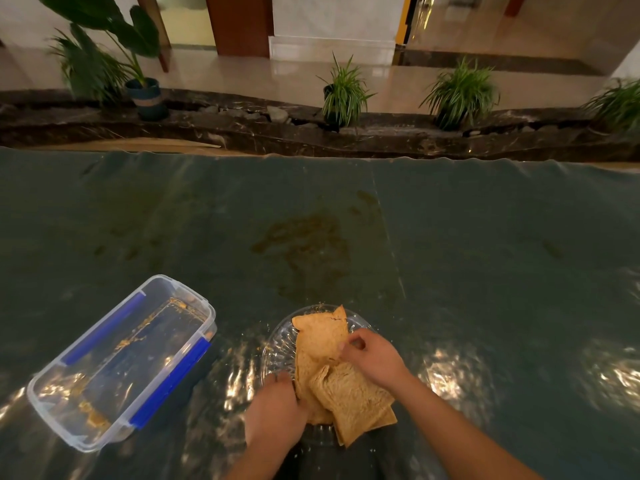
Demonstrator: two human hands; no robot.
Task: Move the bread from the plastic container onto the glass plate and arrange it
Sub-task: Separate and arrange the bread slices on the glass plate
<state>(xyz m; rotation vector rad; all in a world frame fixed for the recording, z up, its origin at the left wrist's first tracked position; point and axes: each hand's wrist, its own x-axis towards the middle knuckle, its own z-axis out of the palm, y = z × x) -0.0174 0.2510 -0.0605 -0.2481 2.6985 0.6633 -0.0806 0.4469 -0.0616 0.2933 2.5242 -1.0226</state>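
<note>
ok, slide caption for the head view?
Both hands arrange bread slices on glass plate; plastic container holds only crumbs.

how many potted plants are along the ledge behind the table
4: a big leafy plant at far left, a grassy one near the middle, another to its right, and one cut off at the right edge. More may lie outside the frame.

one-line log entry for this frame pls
stage: arranging | bread: on glass plate | plastic container: crumbs only | left hand, right hand: on bread

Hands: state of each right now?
Left hand: closed on the bread at its left edge.
Right hand: pinching the top slice.
</note>
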